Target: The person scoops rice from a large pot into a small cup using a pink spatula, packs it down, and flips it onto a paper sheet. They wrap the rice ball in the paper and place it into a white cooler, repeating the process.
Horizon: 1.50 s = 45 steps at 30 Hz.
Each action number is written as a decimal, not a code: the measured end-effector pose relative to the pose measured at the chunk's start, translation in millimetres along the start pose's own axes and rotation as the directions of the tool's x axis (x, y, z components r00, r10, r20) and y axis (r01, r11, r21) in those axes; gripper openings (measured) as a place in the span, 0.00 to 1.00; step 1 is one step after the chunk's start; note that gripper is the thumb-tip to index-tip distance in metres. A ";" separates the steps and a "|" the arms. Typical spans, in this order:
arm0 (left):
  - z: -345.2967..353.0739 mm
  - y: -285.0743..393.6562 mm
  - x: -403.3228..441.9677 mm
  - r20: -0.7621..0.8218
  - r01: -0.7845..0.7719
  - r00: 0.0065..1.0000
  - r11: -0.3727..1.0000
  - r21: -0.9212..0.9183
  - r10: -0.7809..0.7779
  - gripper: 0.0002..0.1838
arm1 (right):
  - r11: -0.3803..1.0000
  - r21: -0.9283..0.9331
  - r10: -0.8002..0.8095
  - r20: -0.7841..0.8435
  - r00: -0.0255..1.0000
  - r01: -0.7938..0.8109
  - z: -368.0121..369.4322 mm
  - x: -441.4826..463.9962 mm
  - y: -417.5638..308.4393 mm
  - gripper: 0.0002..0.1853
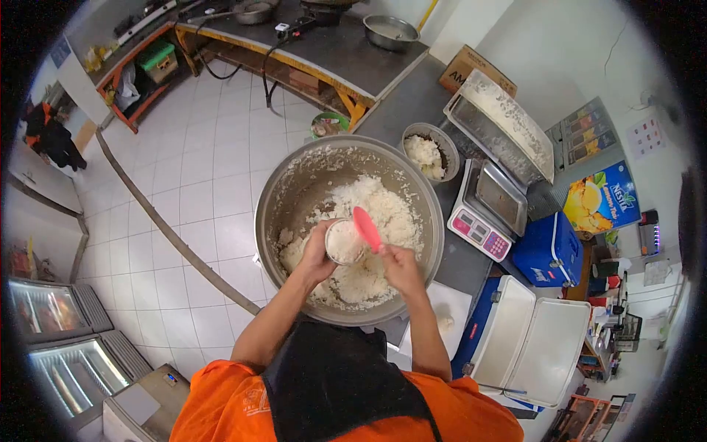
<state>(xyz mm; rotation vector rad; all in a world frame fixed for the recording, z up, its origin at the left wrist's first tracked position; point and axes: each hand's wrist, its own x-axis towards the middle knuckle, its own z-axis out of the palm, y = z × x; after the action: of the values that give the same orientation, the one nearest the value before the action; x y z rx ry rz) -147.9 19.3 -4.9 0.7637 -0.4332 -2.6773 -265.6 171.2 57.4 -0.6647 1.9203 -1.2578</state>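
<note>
A large metal pot (pixel 266 214) holds cooked white rice (pixel 379 199), with grains stuck along its inner wall. Over the rice, my left hand (pixel 317 249) is wrapped round a small cup (pixel 345 241) filled with rice. My right hand (pixel 401 267) grips the handle of a pink rice paddle (pixel 366 227), its blade tilted up at the cup's right edge. Whether the blade touches the rice in the cup, I cannot tell.
Right of the pot stand a smaller pot of rice (pixel 425 156), a digital scale (pixel 480 221) and a rice-smeared metal container (pixel 501 125). An open cooler (pixel 508 324) and a blue cooler (pixel 549 252) are at lower right. A dark counter (pixel 331 44) runs along the back.
</note>
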 end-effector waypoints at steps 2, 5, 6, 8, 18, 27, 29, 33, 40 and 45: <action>-5.8 -9.3 4.1 -0.035 -0.003 0.999 0.999 0.045 0.005 0.20 | 0.976 -0.128 -0.170 0.077 0.982 0.179 3.6 6.4 25.2 0.19; -15.9 -16.8 9.2 0.008 0.016 1.000 0.999 0.052 -0.017 0.20 | 0.888 -0.284 -0.319 0.188 0.929 0.363 0.0 3.3 16.7 0.18; -17.5 -16.2 11.2 0.079 0.031 0.996 0.999 0.009 -0.032 0.19 | 0.868 -0.328 -0.316 0.214 0.924 0.373 -1.8 2.8 9.6 0.17; 22.1 -1.1 -9.2 0.007 0.018 1.000 0.999 -0.049 -0.018 0.19 | 0.919 -0.230 -0.306 0.094 0.948 0.319 -10.4 -3.3 15.6 0.18; 3.7 -0.7 2.2 0.022 0.062 0.998 0.997 0.052 -0.063 0.18 | 0.936 -0.223 -0.224 0.218 0.950 0.272 -18.2 6.1 58.8 0.18; 4.0 0.2 -5.4 -0.051 0.087 0.995 0.996 -0.003 -0.087 0.20 | 0.809 -0.568 -0.137 0.064 0.988 0.149 16.0 -25.4 -32.9 0.17; 13.7 7.1 -15.4 -0.072 0.087 0.994 0.996 0.018 -0.085 0.21 | 0.733 -0.636 -0.250 0.083 0.965 0.244 11.6 -13.8 -6.0 0.16; -0.4 10.9 -18.2 0.019 0.085 0.996 0.994 0.072 -0.087 0.30 | 0.776 -0.556 -0.283 0.118 0.952 0.299 -15.4 -13.6 -27.0 0.15; 6.1 38.4 -35.0 0.206 0.432 0.881 0.902 0.022 -0.427 0.44 | 0.445 -0.841 -0.488 0.061 0.871 0.309 -34.9 1.5 -98.7 0.14; 16.0 52.0 -68.5 0.058 0.214 0.975 0.977 -0.008 -0.213 0.30 | 0.542 -0.810 -0.073 0.218 0.973 0.222 -56.6 20.1 -57.3 0.19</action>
<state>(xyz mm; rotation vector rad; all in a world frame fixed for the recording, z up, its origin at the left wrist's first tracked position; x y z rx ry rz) -90.1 1.8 58.4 0.7713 -0.3635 -2.9049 -321.5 164.7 118.4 -1.3882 2.3083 -0.2401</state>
